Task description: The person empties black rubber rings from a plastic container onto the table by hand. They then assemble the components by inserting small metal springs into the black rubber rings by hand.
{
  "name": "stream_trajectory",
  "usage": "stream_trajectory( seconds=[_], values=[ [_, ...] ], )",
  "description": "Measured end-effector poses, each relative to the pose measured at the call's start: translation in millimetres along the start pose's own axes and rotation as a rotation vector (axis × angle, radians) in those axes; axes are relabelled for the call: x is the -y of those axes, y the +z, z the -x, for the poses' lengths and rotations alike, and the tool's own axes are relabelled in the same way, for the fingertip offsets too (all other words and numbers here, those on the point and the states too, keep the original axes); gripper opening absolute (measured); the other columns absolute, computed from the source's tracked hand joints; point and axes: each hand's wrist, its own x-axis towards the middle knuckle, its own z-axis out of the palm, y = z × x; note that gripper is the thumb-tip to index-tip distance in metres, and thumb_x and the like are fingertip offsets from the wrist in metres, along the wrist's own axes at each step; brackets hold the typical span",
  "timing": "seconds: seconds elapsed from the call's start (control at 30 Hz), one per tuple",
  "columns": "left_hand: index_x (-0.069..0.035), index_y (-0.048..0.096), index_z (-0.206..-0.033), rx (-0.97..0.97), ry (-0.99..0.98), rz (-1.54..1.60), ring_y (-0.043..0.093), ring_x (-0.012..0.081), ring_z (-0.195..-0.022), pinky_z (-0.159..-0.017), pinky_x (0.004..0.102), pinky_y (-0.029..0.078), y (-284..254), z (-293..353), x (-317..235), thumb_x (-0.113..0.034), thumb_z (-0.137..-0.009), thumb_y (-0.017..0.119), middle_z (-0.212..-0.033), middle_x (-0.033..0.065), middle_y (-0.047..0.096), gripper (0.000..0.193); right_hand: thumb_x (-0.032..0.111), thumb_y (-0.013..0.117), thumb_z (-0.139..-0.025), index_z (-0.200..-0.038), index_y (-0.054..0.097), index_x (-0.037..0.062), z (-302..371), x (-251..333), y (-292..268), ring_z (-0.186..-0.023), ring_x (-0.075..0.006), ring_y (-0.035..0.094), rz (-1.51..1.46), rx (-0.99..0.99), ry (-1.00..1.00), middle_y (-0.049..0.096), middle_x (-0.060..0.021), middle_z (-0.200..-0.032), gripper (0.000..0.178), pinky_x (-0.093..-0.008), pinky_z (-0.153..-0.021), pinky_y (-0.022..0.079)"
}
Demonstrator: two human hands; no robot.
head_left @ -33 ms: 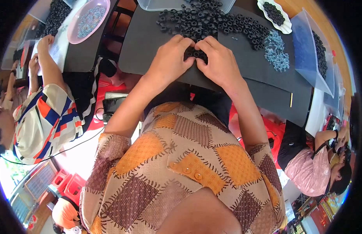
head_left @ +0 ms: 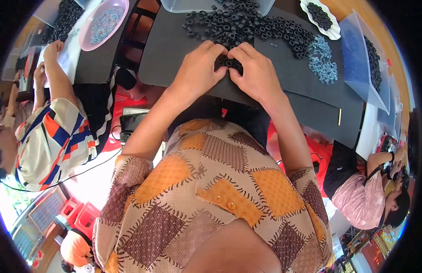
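Observation:
Both my hands meet at the near side of a heap of small black ring-shaped parts (head_left: 229,34) on a dark table mat. My left hand (head_left: 202,63) curls in from the left and my right hand (head_left: 253,68) from the right, fingers bent and thumbs nearly touching. Between them they close round several black rings (head_left: 228,63), which show in the gap. The fingertips partly cover these rings, so which finger grips which piece is hidden. To the right of the heap lies a scatter of small pale-blue clear pieces (head_left: 323,61).
A clear tub (head_left: 174,5) stands behind the heap. At right are a white scalloped dish (head_left: 333,31) of black parts and a clear bin (head_left: 356,68). A thin yellow strip (head_left: 339,117) lies near the mat's right edge. A pink bowl (head_left: 86,38) and co-workers sit at either side.

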Motion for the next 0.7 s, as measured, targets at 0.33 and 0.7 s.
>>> stream_trajectory(
  seconds=[0.33, 0.7],
  values=[
    [-0.006, 0.066, -0.108, -0.019, 0.154, -0.134, 0.064, 0.0306, -0.081, -0.073, 0.0389, 0.053, -1.4, -4.7, 7.6, -0.010, -0.078, 0.073, -0.095, 0.0125, 0.062, 0.031, 0.010, 0.067, -0.076, -0.103, 0.063, 0.0060, -2.0, -8.0, -4.8, -0.092, -0.0348, 0.064, -0.064, 0.016, -0.027, 0.060, -0.0108, -0.098, 0.027, -0.0457, -0.080, 0.054],
    [-0.008, 0.066, -0.105, -0.051, 0.035, -0.031, 0.065, 0.0343, -0.085, -0.076, 0.0420, 0.054, -2.7, 3.0, 1.4, -0.011, -0.076, 0.075, -0.097, 0.0131, 0.063, 0.030, 0.016, 0.068, -0.079, -0.104, 0.065, 0.0080, -4.0, -10.6, -1.1, -0.091, -0.0322, 0.064, 0.037, 0.078, -0.049, 0.061, -0.0081, -0.102, 0.026, -0.0434, -0.079, 0.053]
  ],
)
